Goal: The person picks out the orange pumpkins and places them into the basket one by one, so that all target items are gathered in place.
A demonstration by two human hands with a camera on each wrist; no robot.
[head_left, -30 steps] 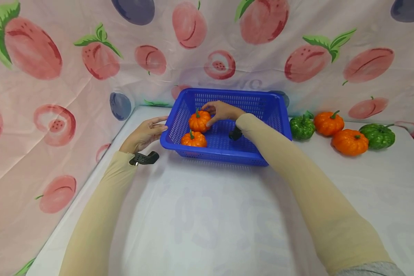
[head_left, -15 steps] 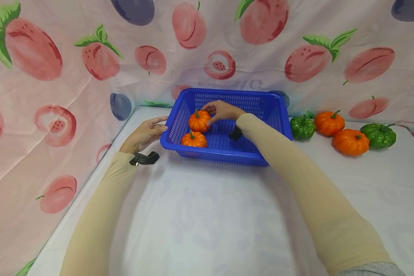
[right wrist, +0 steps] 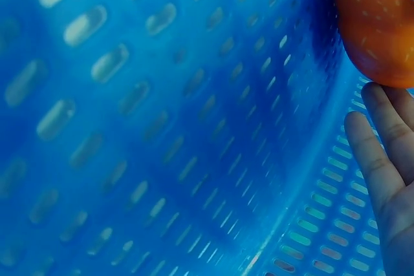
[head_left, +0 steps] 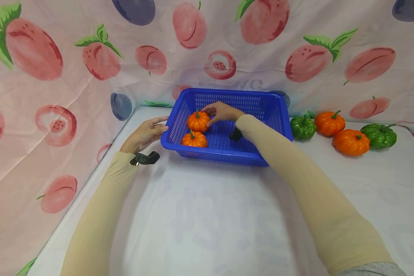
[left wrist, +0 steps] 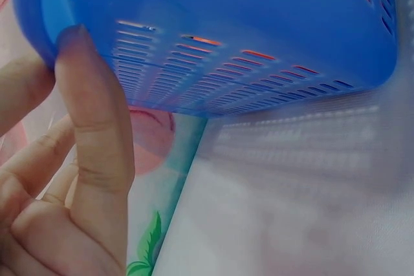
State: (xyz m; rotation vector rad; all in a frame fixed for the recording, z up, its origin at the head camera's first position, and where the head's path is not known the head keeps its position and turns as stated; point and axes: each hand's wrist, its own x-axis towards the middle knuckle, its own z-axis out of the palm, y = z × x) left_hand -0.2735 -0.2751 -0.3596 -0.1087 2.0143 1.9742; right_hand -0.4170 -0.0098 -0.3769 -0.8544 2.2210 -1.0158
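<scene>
A blue plastic basket point(head_left: 224, 153) stands at the back of the table. At its left end my left hand point(head_left: 144, 135) pinches the rim; the left wrist view has the thumb point(left wrist: 94, 101) on the rim and a finger behind it. Inside, my right hand point(head_left: 224, 112) holds a small orange pumpkin point(head_left: 197, 123) from its right side, thumb in front and fingers behind. In the right wrist view that pumpkin point(right wrist: 378, 24) is partly cut off, with fingertips point(right wrist: 374, 95) right at its lower side. Another orange pumpkin point(head_left: 194, 141) sits in the basket's front left corner.
Right of the basket, a green pumpkin point(head_left: 303, 128), two orange pumpkins point(head_left: 351, 142) and a second green pumpkin point(head_left: 378, 137) sit on the white tabletop point(head_left: 207, 214). A fruit-print cloth point(head_left: 245, 73) hangs behind the table and along its left side.
The rear orange pumpkin in the basket has shifted slightly left under my right hand. My left hand and the basket have stayed in place.
</scene>
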